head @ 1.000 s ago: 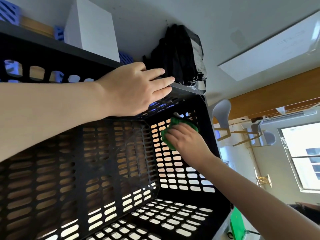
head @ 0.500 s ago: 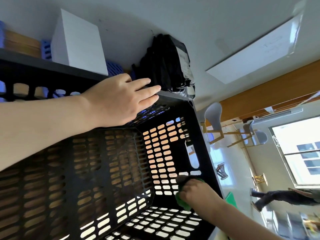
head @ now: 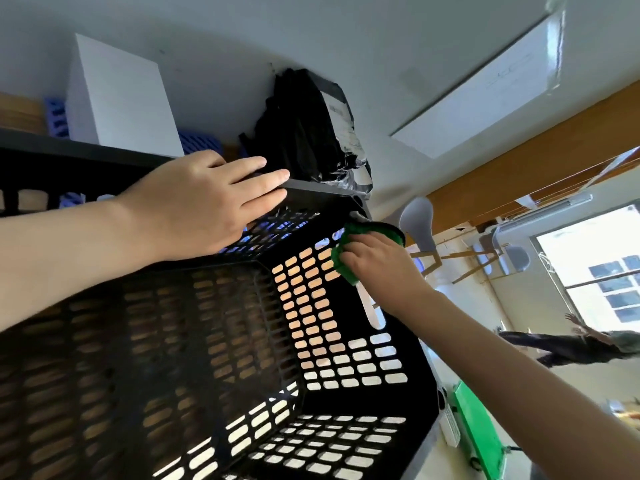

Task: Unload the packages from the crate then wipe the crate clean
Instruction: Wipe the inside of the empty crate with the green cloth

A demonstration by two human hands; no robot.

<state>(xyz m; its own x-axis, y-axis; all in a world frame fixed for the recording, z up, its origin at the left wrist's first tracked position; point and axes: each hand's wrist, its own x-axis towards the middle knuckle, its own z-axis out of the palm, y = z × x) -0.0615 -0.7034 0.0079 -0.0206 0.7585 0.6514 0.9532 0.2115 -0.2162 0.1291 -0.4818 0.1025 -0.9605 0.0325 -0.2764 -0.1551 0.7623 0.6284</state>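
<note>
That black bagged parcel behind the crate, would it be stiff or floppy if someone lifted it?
Probably floppy: the black parcel is wrapped in crinkled film with loose folds. Perhaps slippery, since that film looks glossy. Unlikely to roll, given its lumpy shape.

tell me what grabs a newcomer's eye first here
The big black slotted crate fills the lower left, with nothing inside. A bright green cloth stands out against it, gripped by the right hand at the right wall's upper corner, while the left hand rests flat on the far rim. Behind that rim sit a black package and a white box.
</note>
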